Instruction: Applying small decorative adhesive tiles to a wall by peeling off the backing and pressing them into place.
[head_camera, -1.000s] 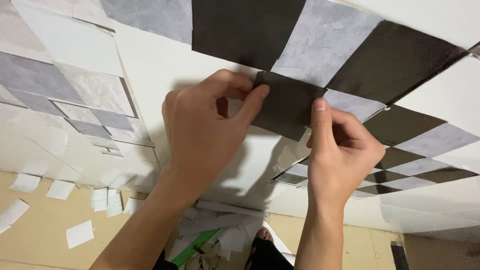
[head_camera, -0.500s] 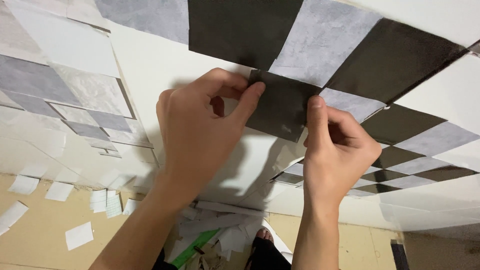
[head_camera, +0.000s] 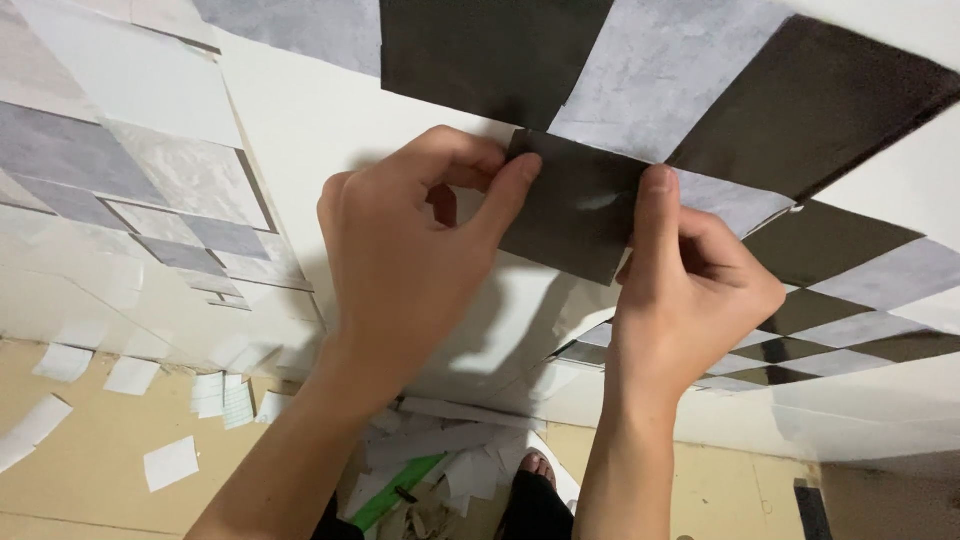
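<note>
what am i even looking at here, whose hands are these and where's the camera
The camera sits on a person's head and looks down at their own two bare hands. There is no machine here. The left hand and the right hand together pinch a dark square tile sheet, each with a thumb on its face. They hold it against a white surface that already bears a checkerboard of dark squares and pale grey marbled squares. More grey squares sit further left. Below, on the tan floor, lie scattered white paper scraps, a green strip and, it seems, the person's bare foot.
</note>
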